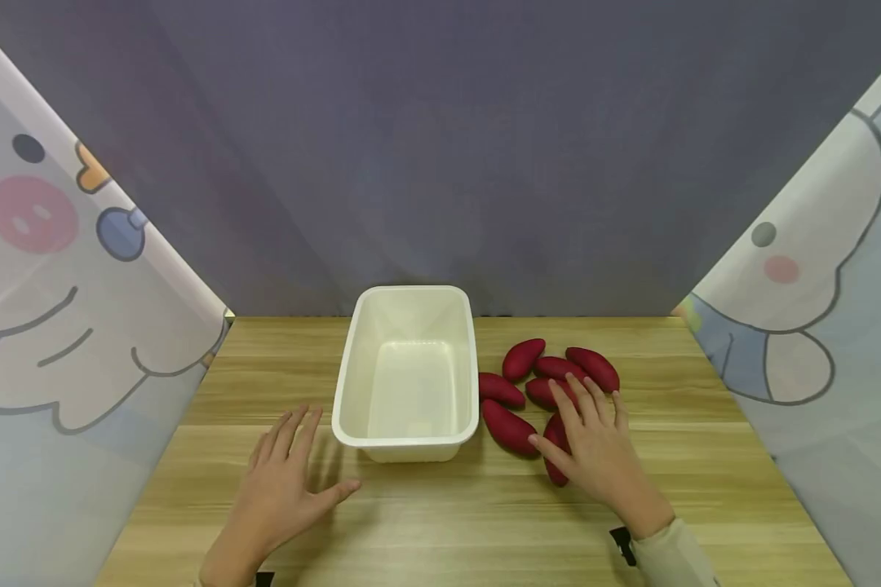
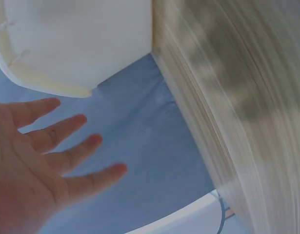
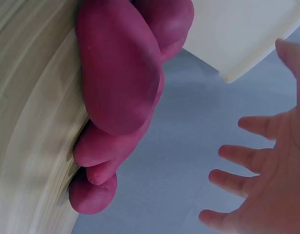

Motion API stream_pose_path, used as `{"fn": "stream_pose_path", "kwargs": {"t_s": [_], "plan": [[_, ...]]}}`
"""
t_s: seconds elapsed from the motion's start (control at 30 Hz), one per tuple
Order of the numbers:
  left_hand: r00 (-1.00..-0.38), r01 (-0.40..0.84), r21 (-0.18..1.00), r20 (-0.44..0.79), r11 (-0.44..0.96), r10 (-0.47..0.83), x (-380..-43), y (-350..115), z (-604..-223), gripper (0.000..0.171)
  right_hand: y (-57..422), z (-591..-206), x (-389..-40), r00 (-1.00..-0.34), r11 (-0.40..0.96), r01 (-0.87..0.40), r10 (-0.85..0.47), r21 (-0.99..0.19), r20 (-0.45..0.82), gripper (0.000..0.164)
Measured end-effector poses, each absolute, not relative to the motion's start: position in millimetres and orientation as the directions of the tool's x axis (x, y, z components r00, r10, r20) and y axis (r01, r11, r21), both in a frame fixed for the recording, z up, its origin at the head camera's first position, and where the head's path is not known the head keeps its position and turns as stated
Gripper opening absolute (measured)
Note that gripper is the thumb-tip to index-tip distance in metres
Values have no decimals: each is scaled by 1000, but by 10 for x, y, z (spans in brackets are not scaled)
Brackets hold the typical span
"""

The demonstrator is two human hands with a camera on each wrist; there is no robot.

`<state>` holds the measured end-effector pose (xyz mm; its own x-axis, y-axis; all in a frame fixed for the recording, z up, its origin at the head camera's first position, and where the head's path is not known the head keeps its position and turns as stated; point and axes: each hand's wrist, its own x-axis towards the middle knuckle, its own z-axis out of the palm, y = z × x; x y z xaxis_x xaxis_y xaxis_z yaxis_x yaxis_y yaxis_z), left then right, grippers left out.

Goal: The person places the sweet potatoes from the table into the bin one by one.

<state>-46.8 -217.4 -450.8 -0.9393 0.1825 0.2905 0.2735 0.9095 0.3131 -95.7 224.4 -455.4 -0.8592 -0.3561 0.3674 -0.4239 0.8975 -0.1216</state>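
Several dark red sweet potatoes [image 1: 510, 428] lie in a loose group on the table, to the right of a cream plastic bin [image 1: 420, 442]. My right hand [image 1: 598, 448] is spread over the group's near side, partly covering the closest sweet potato [image 1: 555, 450]. In the right wrist view a gap shows between that hand's fingers [image 3: 242, 158] and the sweet potatoes [image 3: 118, 68]; it holds nothing. Left of the bin, my left hand [image 1: 275, 485] hovers with its fingers apart and nothing in it. The bin's inside shows no contents.
The wood-grain table [image 1: 426, 522] runs back to a grey-blue cloth wall [image 1: 440, 163]. Cartoon-printed curtains stand along the left [image 1: 103, 302] and right [image 1: 800, 269] sides. The bin's raised rim stands between my two hands, toward the back.
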Motion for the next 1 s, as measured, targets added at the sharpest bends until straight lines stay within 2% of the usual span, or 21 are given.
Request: {"fn": "stream_pose_path", "kwargs": {"t_s": [0.1, 0.33, 0.5, 0.7, 1.0], "plan": [[-938, 299, 427, 296, 853, 181, -506, -2186, -4478, 99, 2274, -4557, -990, -843, 889, -436, -349, -141, 409, 79], [-967, 245, 756, 238, 607, 95, -676, -2142, -4398, 56, 2356, -4563, -1076, -821, 882, -445, -332, -156, 465, 72], [-988, 141, 918, 157, 371, -12, -792, -2083, -4345, 47, 2420, -4565, -1166, -826, 887, -435, -323, -157, 462, 67], [-995, 18, 984, 36, 179, -97, -873, -2037, -4309, 43, 2566, -4595, -1311, -861, 893, -396, -281, -212, 425, 62], [-990, -73, 992, -59, 106, -128, -880, -2003, -4292, 41, 2963, -4709, -1683, -891, 863, -349, -185, -365, 415, 47]]}}
